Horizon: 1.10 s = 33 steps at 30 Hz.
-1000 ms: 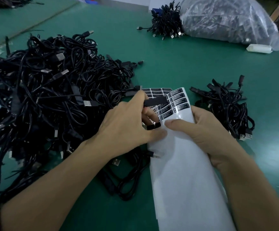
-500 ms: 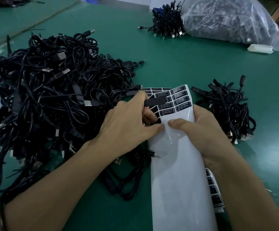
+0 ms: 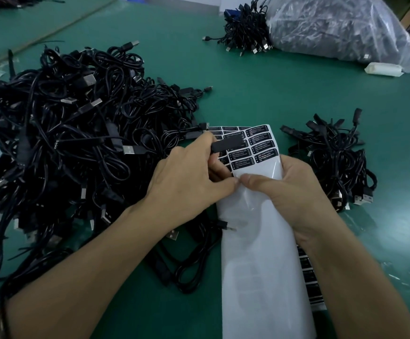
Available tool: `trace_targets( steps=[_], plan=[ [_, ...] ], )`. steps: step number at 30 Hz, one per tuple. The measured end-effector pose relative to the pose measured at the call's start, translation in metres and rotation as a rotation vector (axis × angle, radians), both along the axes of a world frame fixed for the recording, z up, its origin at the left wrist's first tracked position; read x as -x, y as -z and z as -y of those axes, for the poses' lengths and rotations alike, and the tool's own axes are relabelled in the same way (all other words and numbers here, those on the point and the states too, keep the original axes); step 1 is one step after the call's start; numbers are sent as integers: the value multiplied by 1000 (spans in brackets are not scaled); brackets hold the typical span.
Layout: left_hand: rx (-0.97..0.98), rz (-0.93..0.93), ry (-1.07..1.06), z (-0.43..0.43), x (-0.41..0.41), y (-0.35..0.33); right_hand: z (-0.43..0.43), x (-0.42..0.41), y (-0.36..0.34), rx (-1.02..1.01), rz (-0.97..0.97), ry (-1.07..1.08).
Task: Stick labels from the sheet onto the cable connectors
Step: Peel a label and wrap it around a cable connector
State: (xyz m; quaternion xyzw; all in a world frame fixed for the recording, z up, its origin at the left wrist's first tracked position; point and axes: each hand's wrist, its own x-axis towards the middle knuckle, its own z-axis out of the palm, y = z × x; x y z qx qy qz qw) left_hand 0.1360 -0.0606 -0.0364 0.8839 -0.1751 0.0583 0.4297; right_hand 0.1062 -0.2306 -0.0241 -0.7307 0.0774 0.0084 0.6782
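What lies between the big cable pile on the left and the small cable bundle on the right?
In the head view: the label sheet, gripped by the right hand, and the left hand holding a black connector over it.

One cam, head-worn, wide-angle. Faces fwd & steeply down across the green surface (image 3: 260,94). Close in: left hand (image 3: 187,184) & right hand (image 3: 299,194) sit mid-frame, arms run up from bottom edge; surface's far side reaches the top.
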Motion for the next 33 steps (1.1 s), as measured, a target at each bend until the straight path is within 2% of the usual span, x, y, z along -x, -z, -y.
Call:
trace_targets(
  steps=[11,26,28,33],
  plan=[
    [6,-66,-66,3,1,-5,-2,3,-2,-91,-9,-37],
    [-4,0,-135,7,1,-3,-4,3,-4,-109,-26,52],
    [18,3,-138,6,1,-3,-5,3,-4,-44,-16,102],
    [116,5,-167,3,1,-6,0,4,0,476,91,221]
  ],
)
